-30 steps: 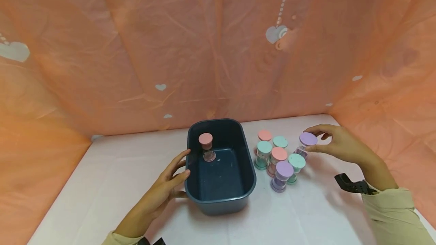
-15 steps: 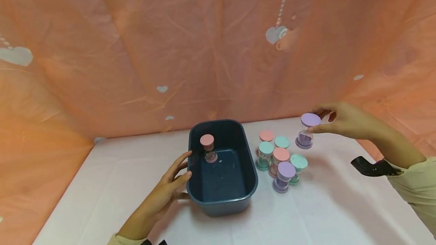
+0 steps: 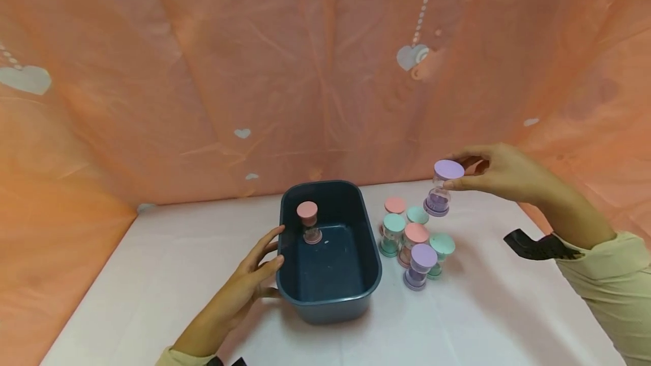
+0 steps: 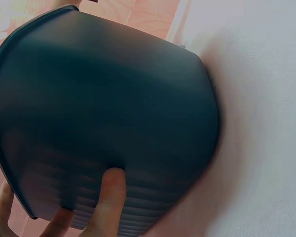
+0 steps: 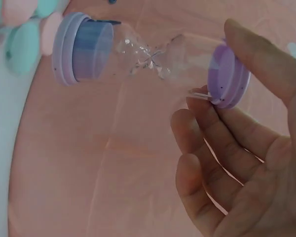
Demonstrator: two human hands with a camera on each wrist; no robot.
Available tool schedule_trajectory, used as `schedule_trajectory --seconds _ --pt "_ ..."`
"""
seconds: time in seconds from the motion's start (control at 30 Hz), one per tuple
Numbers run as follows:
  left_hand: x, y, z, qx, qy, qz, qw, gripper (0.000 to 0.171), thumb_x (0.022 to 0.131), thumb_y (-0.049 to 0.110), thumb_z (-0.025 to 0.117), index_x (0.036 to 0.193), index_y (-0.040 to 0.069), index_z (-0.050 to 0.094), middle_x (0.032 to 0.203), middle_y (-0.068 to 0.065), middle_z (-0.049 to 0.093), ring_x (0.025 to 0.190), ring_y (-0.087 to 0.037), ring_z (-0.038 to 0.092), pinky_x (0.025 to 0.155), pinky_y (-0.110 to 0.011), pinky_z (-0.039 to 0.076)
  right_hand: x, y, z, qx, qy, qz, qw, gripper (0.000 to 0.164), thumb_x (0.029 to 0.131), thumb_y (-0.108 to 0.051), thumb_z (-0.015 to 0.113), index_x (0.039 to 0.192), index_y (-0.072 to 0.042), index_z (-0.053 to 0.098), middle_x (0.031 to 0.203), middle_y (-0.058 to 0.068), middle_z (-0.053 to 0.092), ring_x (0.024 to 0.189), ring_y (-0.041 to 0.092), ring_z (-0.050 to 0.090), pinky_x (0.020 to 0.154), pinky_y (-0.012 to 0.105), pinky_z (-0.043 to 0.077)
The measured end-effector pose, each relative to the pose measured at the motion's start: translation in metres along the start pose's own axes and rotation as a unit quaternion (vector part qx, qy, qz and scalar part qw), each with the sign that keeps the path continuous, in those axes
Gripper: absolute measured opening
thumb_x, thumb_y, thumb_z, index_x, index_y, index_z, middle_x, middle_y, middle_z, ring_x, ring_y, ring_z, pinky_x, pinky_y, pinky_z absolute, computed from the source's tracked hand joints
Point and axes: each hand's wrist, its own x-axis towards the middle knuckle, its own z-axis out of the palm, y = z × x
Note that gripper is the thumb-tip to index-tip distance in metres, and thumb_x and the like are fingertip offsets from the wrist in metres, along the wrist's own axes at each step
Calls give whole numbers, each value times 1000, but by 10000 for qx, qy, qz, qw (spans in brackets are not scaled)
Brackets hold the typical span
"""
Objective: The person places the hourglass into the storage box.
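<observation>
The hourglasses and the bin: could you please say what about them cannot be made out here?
Head view: far teal hourglass, most of its body hidden by the pink hourglass in front.
Head view: pale speck in the bin, too small to identify.
Left wrist view: the bin's inside, hidden by its outer wall.
Right wrist view: grouped hourglasses, partly cut off by the top and left edges.

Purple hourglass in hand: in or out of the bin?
Out: the right hand holds the purple hourglass in the air, right of the bin.
</observation>
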Motion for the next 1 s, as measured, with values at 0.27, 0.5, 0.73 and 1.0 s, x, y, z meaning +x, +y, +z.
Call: schedule_trajectory --seconds 0.27,0.5,0.73,1.0 --pt "-2 -1 0 -12 11 -22 10000 57 102 27 53 153 38 30 160 -16 16 146 -50 20 89 -60 53 12 -33 4 244 -12 -294 9993 53 74 -49 85 120 -28 69 101 -2 69 87 18 61 72 26 50" --pt "-3 0 -1 12 164 -39 9999 55 102 27 53 151 40 32 160 -14 18 145 -50 23 88 -59 53 23 -62 11 472 25 -552 9974 46 73 -48 86 115 -34 71 99 -5 71 87 18 61 72 27 51" --pt "-3 -1 1 1 125 -3 9999 56 102 26 53 152 38 32 160 -14 18 145 -49 22 88 -59 53 31 -86 22 595 -208 -811 9947 46 74 -46 86 114 -29 71 98 -4 71 88 19 61 75 32 52" --pt "-2 0 3 1 -115 160 9998 58 103 26 52 154 36 29 161 -15 15 146 -49 20 88 -58 53 45 -99 46 862 -535 -1085 9889 48 73 -46 86 115 -27 72 99 -5 71 87 19 62 78 34 53"
